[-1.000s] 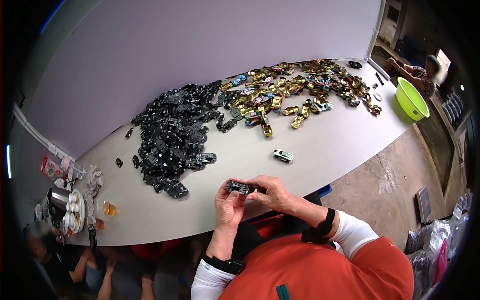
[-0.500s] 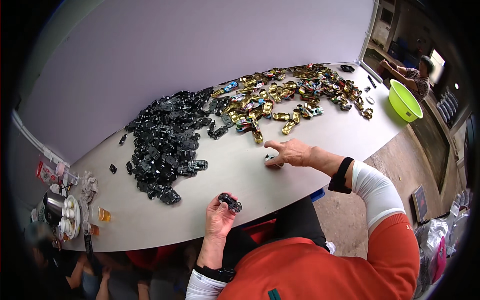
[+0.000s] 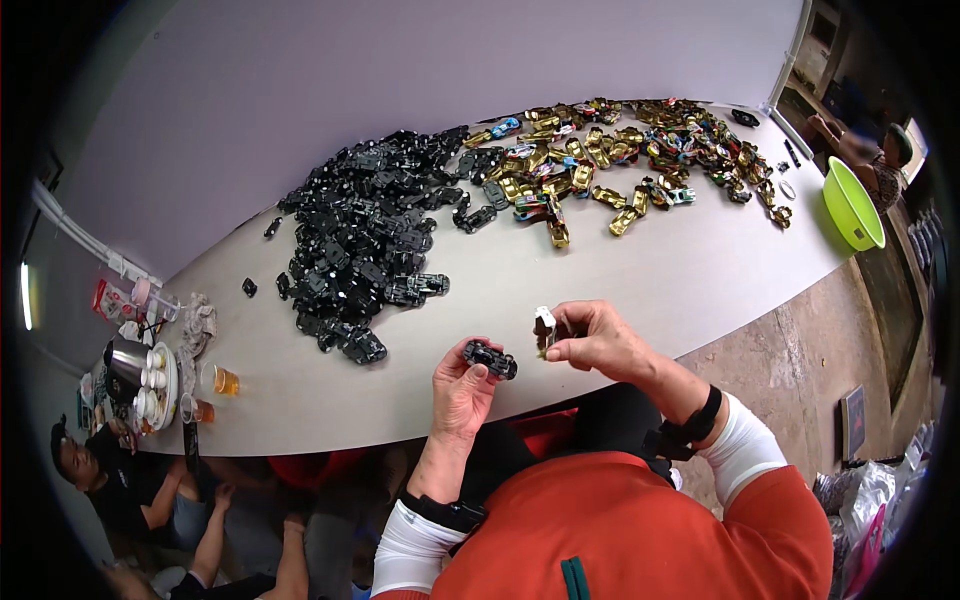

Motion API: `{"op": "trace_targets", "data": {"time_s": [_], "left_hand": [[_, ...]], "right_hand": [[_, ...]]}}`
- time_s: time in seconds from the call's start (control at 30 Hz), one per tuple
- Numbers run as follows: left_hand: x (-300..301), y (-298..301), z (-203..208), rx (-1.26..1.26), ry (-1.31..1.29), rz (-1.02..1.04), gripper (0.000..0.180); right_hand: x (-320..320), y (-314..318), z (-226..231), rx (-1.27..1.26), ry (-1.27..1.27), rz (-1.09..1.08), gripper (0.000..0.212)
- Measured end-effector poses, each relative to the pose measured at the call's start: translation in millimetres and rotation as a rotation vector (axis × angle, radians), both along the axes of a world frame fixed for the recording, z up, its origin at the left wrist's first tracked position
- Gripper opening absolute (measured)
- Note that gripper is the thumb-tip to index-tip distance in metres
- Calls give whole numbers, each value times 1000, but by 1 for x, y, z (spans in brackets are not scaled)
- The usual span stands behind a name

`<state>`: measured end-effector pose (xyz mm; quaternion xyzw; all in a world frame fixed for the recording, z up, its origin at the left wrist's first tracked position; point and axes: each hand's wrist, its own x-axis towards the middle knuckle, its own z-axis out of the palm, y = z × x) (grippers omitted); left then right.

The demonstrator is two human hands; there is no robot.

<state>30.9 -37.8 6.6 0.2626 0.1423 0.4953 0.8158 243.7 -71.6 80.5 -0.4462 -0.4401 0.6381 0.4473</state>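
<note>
My left hand (image 3: 461, 398) is closed around a black toy car chassis (image 3: 490, 360), its fingertips and thumb along the sides. Just to the right, my right hand (image 3: 602, 341) pinches a toy car body shell (image 3: 544, 326), white on the part that shows; my fingers cover the rest. The two parts are close together but apart, over the table's near edge. Beyond my left hand spreads a large heap of black toy car chassis (image 3: 365, 235). Gold and multicoloured toy car shells (image 3: 580, 180) lie scattered at the far middle and right.
A lime green basin (image 3: 853, 206) stands at the table's right end. At the left end are a tray of white cups (image 3: 165, 395), a metal kettle (image 3: 127, 368), glasses of amber drink (image 3: 226, 382) and a cloth (image 3: 198, 325). Other people sit at lower left and far right.
My right hand has lifted the shell off the table and brought it nearer, beside my left hand. The left hand still holds the chassis. The view has shifted slightly.
</note>
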Motion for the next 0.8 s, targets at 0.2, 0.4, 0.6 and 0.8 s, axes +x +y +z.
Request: {"op": "trace_targets", "data": {"time_s": [0.2, 0.4, 0.6, 0.8], "left_hand": [[3, -2, 14, 74, 60, 39, 36], [4, -4, 18, 143, 127, 79, 38], [5, -8, 23, 201, 226, 103, 37], [8, -13, 28, 258, 315, 59, 36]], "right_hand": [[-19, -9, -7, 138, -244, -26, 19], [-22, -11, -8, 264, -412, -57, 18], [-31, -15, 1, 393, -549, -103, 23], [-33, -18, 4, 515, -685, -85, 28]]}}
